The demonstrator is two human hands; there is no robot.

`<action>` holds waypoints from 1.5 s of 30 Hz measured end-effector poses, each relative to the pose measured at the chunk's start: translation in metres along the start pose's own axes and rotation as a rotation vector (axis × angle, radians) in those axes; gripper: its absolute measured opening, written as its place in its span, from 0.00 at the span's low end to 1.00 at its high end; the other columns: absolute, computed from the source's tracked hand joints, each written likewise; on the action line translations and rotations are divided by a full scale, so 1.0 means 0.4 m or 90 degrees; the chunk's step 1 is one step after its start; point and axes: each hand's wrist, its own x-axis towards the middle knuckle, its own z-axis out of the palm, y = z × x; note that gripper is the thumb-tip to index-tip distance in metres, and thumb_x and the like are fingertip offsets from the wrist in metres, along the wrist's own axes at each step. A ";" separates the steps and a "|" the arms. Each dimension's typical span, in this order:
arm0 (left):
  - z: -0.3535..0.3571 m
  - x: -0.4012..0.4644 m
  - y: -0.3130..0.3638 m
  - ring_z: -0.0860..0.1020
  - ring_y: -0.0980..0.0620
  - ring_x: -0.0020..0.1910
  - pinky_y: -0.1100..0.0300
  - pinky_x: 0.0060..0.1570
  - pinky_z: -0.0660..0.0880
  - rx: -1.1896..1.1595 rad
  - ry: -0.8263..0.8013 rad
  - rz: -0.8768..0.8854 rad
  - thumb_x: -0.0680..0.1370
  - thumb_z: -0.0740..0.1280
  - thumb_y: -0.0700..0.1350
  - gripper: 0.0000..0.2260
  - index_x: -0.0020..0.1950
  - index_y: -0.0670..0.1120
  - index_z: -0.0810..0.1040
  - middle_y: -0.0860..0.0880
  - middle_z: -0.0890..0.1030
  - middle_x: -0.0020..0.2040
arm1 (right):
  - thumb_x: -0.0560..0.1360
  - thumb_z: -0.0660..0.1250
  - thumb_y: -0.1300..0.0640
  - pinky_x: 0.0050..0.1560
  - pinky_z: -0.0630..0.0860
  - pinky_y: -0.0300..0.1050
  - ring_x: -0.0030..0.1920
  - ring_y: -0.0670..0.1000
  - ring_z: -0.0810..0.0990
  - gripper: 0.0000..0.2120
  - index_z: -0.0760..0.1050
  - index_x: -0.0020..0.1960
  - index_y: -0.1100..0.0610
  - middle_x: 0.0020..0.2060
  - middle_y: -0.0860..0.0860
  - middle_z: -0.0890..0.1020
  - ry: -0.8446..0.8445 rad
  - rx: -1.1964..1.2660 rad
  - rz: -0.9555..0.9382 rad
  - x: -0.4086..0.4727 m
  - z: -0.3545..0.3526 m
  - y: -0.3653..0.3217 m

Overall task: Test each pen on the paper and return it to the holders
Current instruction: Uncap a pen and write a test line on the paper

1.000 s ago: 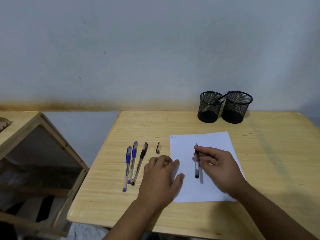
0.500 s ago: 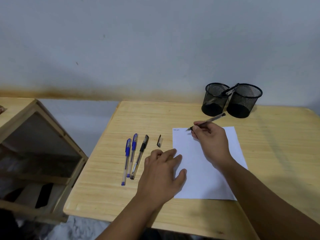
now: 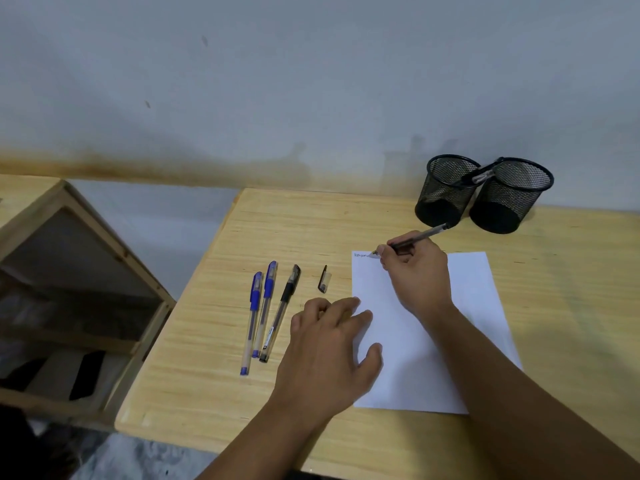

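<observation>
My right hand (image 3: pixel 417 271) grips an uncapped black pen (image 3: pixel 426 234), its tip touching the top left corner of the white paper (image 3: pixel 474 306) beside a short scribble. My left hand (image 3: pixel 332 351) lies flat, fingers on the paper's left edge. The pen's cap (image 3: pixel 323 279) lies on the wooden table (image 3: pixel 214 375) left of the paper. Two blue capped pens (image 3: pixel 258 317) and a black capped pen (image 3: pixel 282 311) lie side by side further left. Two black mesh holders (image 3: pixel 446 192) (image 3: pixel 509 199) stand at the back, with a pen (image 3: pixel 479 177) resting across their rims.
A grey wall runs just behind the table. A wooden shelf unit (image 3: pixel 83 258) stands to the left, apart from the table, with dark items inside it.
My right hand lifted the black pen from mid-paper, turned it into a writing grip and brought its tip to the paper's top left corner. My left hand stayed on the paper's edge.
</observation>
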 end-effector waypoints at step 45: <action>-0.005 0.000 0.006 0.60 0.56 0.66 0.58 0.61 0.60 -0.049 0.021 -0.017 0.74 0.60 0.62 0.24 0.68 0.55 0.72 0.62 0.69 0.70 | 0.75 0.72 0.58 0.55 0.82 0.59 0.42 0.53 0.86 0.03 0.81 0.42 0.54 0.36 0.53 0.86 -0.015 0.206 0.085 0.015 -0.042 -0.013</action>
